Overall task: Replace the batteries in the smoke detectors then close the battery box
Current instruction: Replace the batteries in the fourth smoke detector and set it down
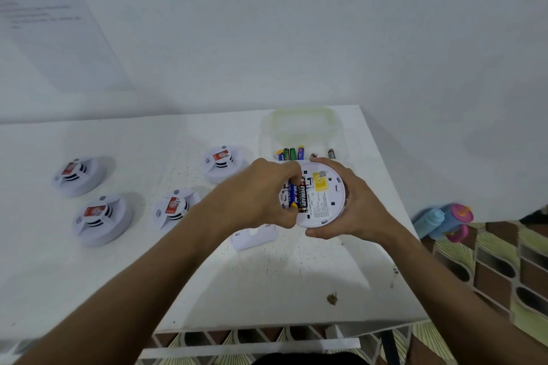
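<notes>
Head view: your right hand (353,204) cups the round white plastic smoke detector (318,195) back-side up, held above the white table (178,290), just in front of the clear plastic battery box (302,133). Your left hand (261,192) has its fingertips curled onto the blue cylindrical battery (293,194) in the bay, beside the black Eveready battery (302,194) already lying there. Whether the blue one is fully seated I can't tell; your fingers cover its top end.

Press the spring end first, then roll the other end down flat. Check polarity against the bay marks. Keep the right-hand grip on the rim only, off the bay. The white rectangular cover piece (255,235) lies on the table below your hands, probably the bay door; fit it next. Four white dome-shaped detectors (102,218) wait at left.
</notes>
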